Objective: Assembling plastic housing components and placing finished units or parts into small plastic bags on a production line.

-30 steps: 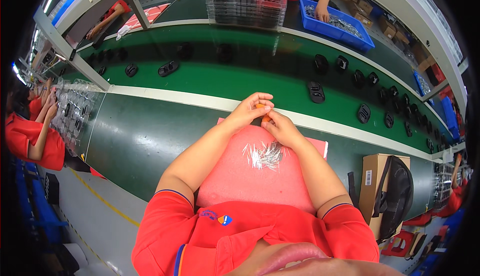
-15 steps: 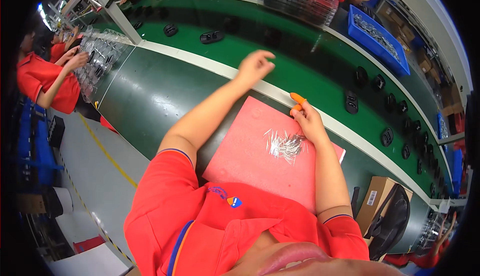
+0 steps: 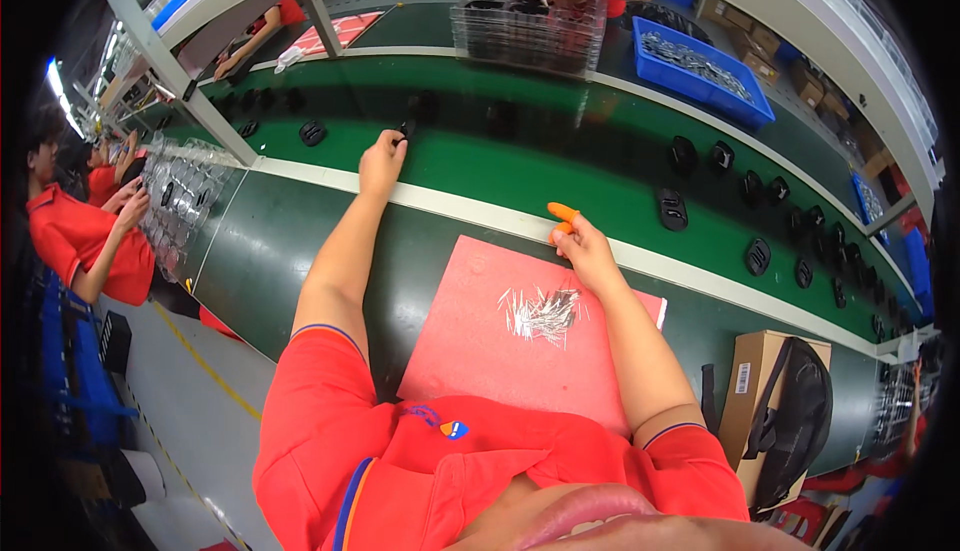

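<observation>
Glossy green under the lamps, and here we are: the long, smooth green belt (image 3: 480, 166) runs beyond the pale, straight rail (image 3: 470, 211), and our bare left grip (image 3: 383, 163) is stretched across that rail. Its fingertips are closed on a small, dark, rounded black piece (image 3: 406, 130), right over the belt; whether the piece touches the belt or hangs just clear of it, we cannot tell. For a sound hold, we'd judge, the pinch belongs on the outer edges — light and even, with nothing pressed hard on the face. A wrist carried high gives the piece room above the rail, so we'd avoid knocking it there.

Over to our right grip (image 3: 588, 254), loosely curled near the rail, with bright orange, smooth finger covers (image 3: 563, 212) on show. Does it have anything thin between the fingers? Too small for us to tell. Below it, a loose heap of thin silver pins (image 3: 540, 316) lies on the flat pink foam sheet (image 3: 450, 351), which rests on the dark green, shiny surface (image 3: 270, 241). Our advice here: keep the right forearm (image 3: 645, 356) up and quiet — one careless drag could scatter those pins. Eyes belong on the left fingertips, we'd say, with the right grip relaxed.
</observation>
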`<state>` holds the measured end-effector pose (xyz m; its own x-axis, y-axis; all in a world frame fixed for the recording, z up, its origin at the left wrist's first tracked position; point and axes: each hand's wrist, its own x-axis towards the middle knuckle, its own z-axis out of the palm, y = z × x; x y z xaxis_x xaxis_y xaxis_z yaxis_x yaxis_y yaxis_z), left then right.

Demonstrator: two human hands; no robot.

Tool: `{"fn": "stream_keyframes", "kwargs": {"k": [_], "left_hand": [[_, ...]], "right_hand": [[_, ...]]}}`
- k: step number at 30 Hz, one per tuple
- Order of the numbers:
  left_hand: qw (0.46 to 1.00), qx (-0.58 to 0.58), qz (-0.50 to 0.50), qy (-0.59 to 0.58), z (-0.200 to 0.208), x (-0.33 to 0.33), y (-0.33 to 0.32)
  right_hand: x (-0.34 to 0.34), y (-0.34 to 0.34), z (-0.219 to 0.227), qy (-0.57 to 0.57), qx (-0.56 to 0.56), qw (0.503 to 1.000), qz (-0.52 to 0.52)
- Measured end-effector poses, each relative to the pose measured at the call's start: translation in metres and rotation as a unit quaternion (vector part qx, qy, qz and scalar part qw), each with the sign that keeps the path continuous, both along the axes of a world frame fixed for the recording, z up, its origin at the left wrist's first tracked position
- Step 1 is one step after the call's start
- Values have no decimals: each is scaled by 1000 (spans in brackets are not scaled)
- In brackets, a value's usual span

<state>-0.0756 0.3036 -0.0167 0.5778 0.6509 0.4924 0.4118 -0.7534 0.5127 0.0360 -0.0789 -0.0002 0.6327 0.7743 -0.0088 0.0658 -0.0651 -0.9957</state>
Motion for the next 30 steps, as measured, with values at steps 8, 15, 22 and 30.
{"fn": "stream_keyframes", "kwargs": {"k": [8,15,22,30], "left_hand": [[746,-580,-192,-265,25,26,-143],[827,-435,-307,-183,23,27,-175],[906,-237,-335,-108,17,26,-194],[895,-219,-387,-13,25,21,-208]], "right_hand": [[15,1,-2,266,179,940,-117],[26,6,7,263,211,929,-152],[19,5,9,166,148,951,-214],[4,4,22,27,146,955,-258]]}}
